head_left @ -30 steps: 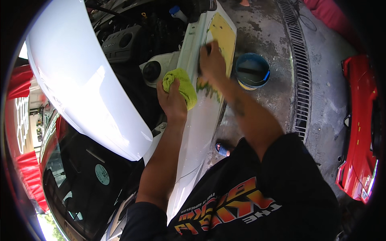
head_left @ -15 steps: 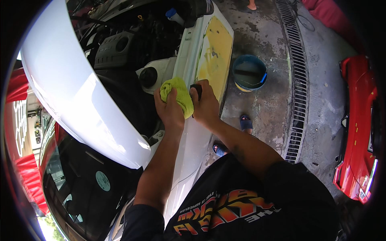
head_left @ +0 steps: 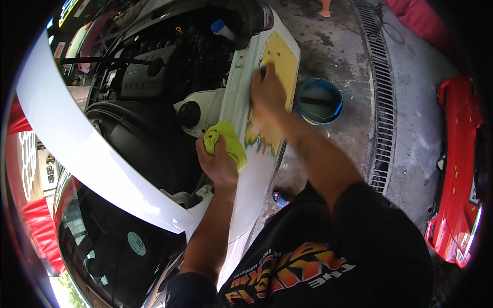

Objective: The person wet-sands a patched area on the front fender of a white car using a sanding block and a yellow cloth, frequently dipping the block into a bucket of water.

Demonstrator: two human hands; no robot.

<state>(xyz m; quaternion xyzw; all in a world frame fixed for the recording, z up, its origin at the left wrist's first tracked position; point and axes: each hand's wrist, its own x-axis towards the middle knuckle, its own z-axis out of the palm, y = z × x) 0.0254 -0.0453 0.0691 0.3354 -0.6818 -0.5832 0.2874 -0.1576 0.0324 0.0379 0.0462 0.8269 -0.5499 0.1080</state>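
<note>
My left hand [head_left: 215, 159] grips a folded lime-green cloth [head_left: 230, 146] at the inner edge of the white fender [head_left: 244, 197]. My right hand [head_left: 267, 92] is motion-blurred on the fender's upper part, over a patch of yellow filler [head_left: 280, 56] with dark specks and mottled edges. Its fingers are curled on a dark block, mostly hidden now. Left of my hands are the engine bay [head_left: 144, 77] and the raised white hood [head_left: 102, 164].
A blue bucket [head_left: 320, 88] of murky water sits on the concrete beside the fender, near a drain grate [head_left: 382, 143]. A red car bumper [head_left: 456, 169] lies at the right. A person's bare foot [head_left: 323, 10] shows at the top. Below the hood is a windshield [head_left: 110, 220].
My right hand moved down beside the cloth, then back up the fender over the yellow patch. My left hand with the cloth has moved lower. The hood appears further left as the view shifts.
</note>
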